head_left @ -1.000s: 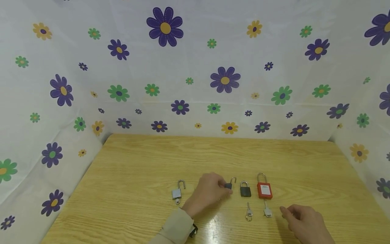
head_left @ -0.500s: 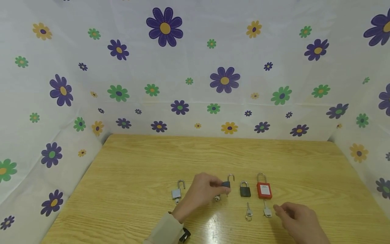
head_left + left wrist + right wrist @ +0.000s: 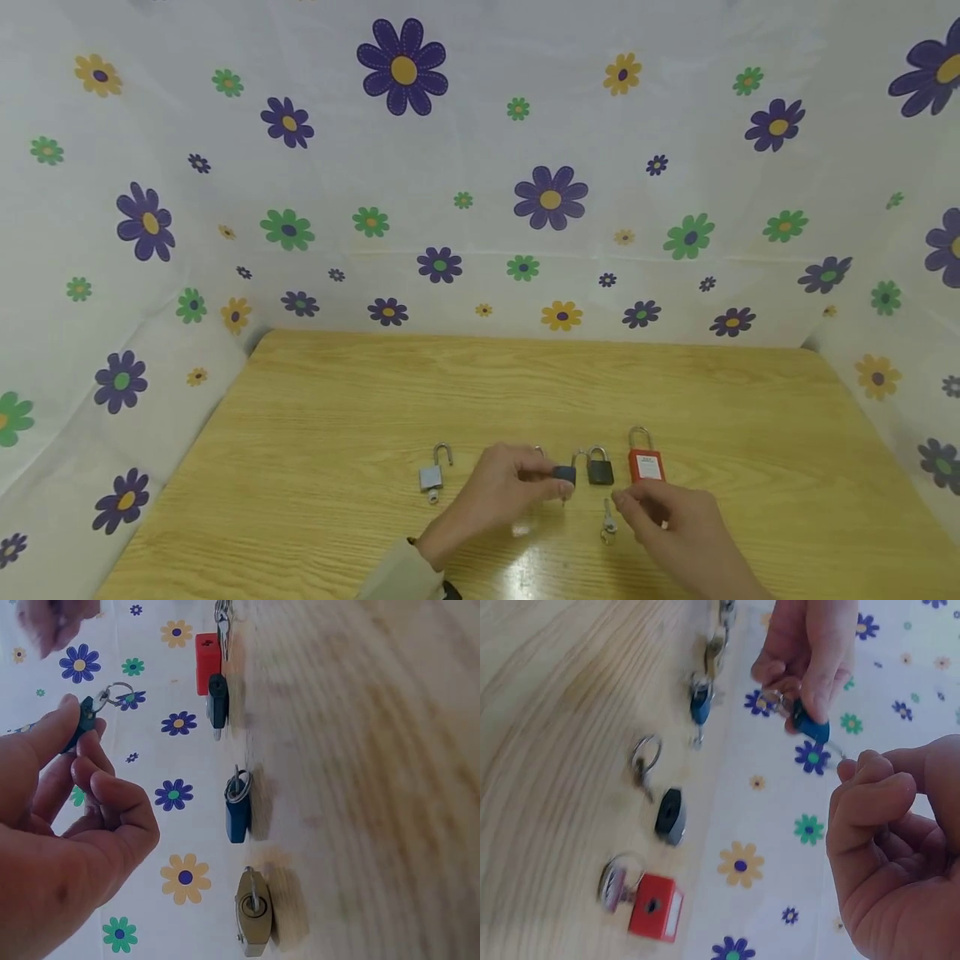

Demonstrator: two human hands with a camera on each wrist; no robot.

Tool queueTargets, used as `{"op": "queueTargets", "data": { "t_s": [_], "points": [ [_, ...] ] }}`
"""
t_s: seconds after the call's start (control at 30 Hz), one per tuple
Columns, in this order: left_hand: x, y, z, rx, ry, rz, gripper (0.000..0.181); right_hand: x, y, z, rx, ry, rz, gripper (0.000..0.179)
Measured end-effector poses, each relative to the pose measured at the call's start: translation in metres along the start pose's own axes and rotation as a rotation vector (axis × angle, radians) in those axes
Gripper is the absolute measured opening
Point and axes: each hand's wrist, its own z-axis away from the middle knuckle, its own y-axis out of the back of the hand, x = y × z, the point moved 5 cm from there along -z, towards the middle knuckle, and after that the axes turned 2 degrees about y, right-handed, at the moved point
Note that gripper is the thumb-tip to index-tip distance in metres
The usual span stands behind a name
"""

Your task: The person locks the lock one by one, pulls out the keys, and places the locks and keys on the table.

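My left hand (image 3: 501, 483) pinches a small blue padlock (image 3: 82, 726) between thumb and fingers, off the table. Its shackle stands open, and a key (image 3: 103, 697) with a ring sticks out of its base. Close by on the right hovers my right hand (image 3: 678, 525), fingers loosely bent, with nothing seen in its grasp. In the head view its fingertips stay apart from the held padlock. Below them lies a loose key (image 3: 608, 523) with a ring, beneath a black padlock (image 3: 600, 472) whose shackle looks closed. The right hand partly covers a red padlock (image 3: 646, 465) and hides its key.
Farther left on the wooden table (image 3: 337, 417) lies a metal padlock (image 3: 431, 477), shackle open, key in its base. Another blue padlock (image 3: 238, 814) with a ringed key is mostly behind my left hand in the head view. A flower-print cloth (image 3: 480, 150) encloses the table.
My right hand has moved left, toward the held padlock, and now covers the red padlock's key. My left hand has shifted slightly left, then back right and nearer, with the blue padlock.
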Motion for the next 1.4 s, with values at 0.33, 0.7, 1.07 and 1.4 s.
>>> {"op": "queueTargets", "data": {
  "t_s": [0.33,0.7,1.07,1.4],
  "points": [
    [0.006,-0.012,0.008,-0.058,-0.076,0.027,0.014,-0.020,-0.007,-0.008,0.030,0.102,0.012,0.020],
    [0.010,-0.018,0.010,-0.082,-0.159,-0.029,0.014,-0.021,-0.014,-0.015,0.058,0.092,-0.011,0.014],
    [0.008,-0.018,0.010,-0.098,-0.128,0.062,0.016,-0.033,-0.015,-0.014,0.221,0.550,0.026,0.017],
    [0.003,-0.015,0.009,-0.099,-0.059,0.117,0.017,-0.035,-0.012,-0.011,0.307,0.661,-0.021,0.033]
  ]
}}
